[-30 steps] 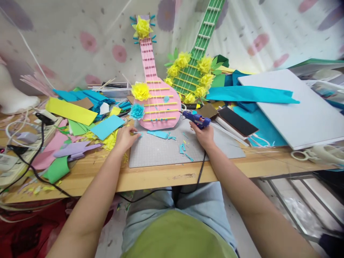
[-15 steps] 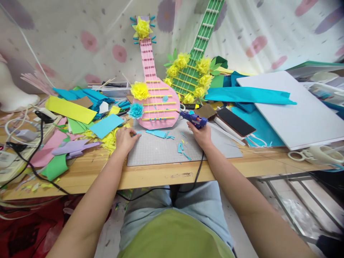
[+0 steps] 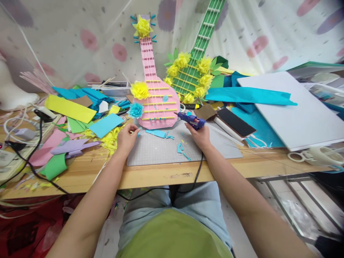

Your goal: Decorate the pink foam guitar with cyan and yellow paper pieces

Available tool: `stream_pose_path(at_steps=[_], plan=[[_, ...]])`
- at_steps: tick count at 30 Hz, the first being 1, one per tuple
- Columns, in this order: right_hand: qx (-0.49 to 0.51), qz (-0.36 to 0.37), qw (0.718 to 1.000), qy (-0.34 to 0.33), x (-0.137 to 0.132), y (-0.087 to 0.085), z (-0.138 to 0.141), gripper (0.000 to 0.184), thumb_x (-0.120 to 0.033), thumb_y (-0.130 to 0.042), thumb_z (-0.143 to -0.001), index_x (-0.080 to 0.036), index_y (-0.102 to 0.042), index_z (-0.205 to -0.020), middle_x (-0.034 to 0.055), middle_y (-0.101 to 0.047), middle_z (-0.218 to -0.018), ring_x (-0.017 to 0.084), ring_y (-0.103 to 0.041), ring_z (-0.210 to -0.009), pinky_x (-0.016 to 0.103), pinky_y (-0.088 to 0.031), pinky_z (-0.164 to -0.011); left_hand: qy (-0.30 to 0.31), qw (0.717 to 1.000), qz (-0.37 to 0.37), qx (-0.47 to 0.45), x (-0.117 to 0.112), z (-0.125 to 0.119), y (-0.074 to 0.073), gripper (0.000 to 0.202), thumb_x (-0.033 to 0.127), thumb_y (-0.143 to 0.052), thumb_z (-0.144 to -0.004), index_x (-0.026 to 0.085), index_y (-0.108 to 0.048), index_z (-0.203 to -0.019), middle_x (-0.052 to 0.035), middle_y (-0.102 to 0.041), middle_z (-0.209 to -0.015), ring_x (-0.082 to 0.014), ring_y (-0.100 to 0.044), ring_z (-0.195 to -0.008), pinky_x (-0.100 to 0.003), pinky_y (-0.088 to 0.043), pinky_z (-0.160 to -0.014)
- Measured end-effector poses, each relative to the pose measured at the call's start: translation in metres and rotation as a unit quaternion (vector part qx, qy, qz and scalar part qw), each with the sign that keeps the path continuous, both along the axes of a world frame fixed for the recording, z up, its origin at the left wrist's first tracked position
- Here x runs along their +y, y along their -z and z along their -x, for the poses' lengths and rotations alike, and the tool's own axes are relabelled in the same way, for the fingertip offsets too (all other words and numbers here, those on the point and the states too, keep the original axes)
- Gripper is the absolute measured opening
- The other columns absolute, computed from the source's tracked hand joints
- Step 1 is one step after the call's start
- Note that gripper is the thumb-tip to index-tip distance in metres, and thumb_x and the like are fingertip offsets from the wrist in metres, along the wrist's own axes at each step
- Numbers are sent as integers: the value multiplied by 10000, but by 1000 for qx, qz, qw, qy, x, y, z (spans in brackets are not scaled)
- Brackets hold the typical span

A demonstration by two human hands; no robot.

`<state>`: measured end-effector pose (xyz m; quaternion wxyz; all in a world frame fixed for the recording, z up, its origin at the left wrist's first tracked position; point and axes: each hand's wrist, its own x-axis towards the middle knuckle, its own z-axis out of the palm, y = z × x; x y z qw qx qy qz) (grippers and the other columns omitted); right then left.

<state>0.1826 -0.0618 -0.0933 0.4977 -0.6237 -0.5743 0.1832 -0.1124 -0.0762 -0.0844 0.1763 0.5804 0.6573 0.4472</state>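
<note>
My right hand point(image 3: 200, 135) is wrapped round a blue hot glue gun point(image 3: 194, 121), its nozzle pointing left at the lower right edge of a pink paper lute point(image 3: 158, 104). At the mat's left side my left hand point(image 3: 127, 138) pinches a small blue paper piece point(image 3: 139, 131) between thumb and forefinger. The lute leans upright against the back, with white strings, yellow crossbars, a yellow paper flower point(image 3: 140, 90) and a blue paper flower point(image 3: 135, 110) on its left edge. Blue paper scraps point(image 3: 156, 133) lie on the grey cutting mat point(image 3: 150, 152).
A green paper instrument with yellow flowers point(image 3: 197, 68) stands behind, to the right. Coloured paper point(image 3: 70, 109) and a power strip point(image 3: 16, 157) crowd the left. A phone point(image 3: 235, 122), a white board point(image 3: 292, 107) and scissors point(image 3: 295, 155) lie right. The glue gun's cord point(image 3: 199, 168) hangs over the table edge.
My left hand has risen slightly with the blue paper piece, turning it a little. My right hand has shifted the glue gun slightly left.
</note>
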Motion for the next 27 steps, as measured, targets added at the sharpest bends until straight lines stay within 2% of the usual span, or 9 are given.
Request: stream_pose_path(at_steps=[3, 5, 8, 12, 16, 20, 27], plan=[[-31, -13, 999, -24, -2, 2, 3, 480, -623, -587, -653, -149, -635, -706, 6, -565, -569, 157, -510, -555, 268, -379, -529, 26, 991, -20, -132, -4, -18, 2, 183, 301, -668, -635, 188, -539, -702, 8, -600, -669, -120, -556, -609, -242, -434, -584], [-63, -37, 995, -61, -5, 1, 5, 450, -624, -575, -679, -177, -616, -708, 2, -570, -593, 148, -500, -553, 266, -377, -536, 48, 977, 4, -209, -7, -33, 5, 232, 310, -683, -610, 187, -510, -705, 15, -579, -621, -122, -566, -580, -223, -433, -509], [-110, -47, 983, -136, -10, -2, 10, 404, -600, -575, -716, -196, -589, -708, 4, -580, -622, 144, -502, -564, 266, -381, -563, 66, 962, 30, -262, -11, -51, 9, 279, 311, -691, -595, 189, -473, -719, 17, -583, -602, -136, -601, -572, -211, -441, -453], [-158, -19, 964, -213, -15, -6, 16, 343, -547, -591, -746, -204, -579, -740, 6, -603, -644, 146, -522, -577, 258, -372, -566, 65, 956, 35, -284, -10, -57, 13, 310, 301, -698, -585, 192, -450, -736, 26, -588, -610, -157, -641, -593, -209, -457, -433], [-218, -21, 941, -258, -16, -6, 20, 297, -511, -576, -781, -215, -596, -782, 22, -637, -699, 166, -571, -647, 262, -383, -605, 61, 953, 38, -296, -8, -55, 14, 323, 290, -718, -573, 187, -451, -725, 31, -596, -601, -151, -648, -585, -213, -485, -465], [-253, -42, 925, -280, -16, -3, 22, 299, -510, -559, -802, -214, -602, -813, 35, -656, -750, 173, -591, -682, 265, -384, -614, 62, 949, 41, -307, -8, -56, 13, 316, 287, -725, -572, 183, -462, -713, 23, -605, -591, -161, -660, -614, -226, -507, -497], [-263, -55, 923, -274, -14, -2, 22, 314, -514, -518, -833, -208, -590, -820, 44, -661, -774, 175, -595, -700, 268, -382, -620, 62, 946, 40, -315, -9, -56, 12, 316, 273, -734, -572, 184, -460, -702, 27, -601, -584, -157, -656, -600, -231, -509, -504]])
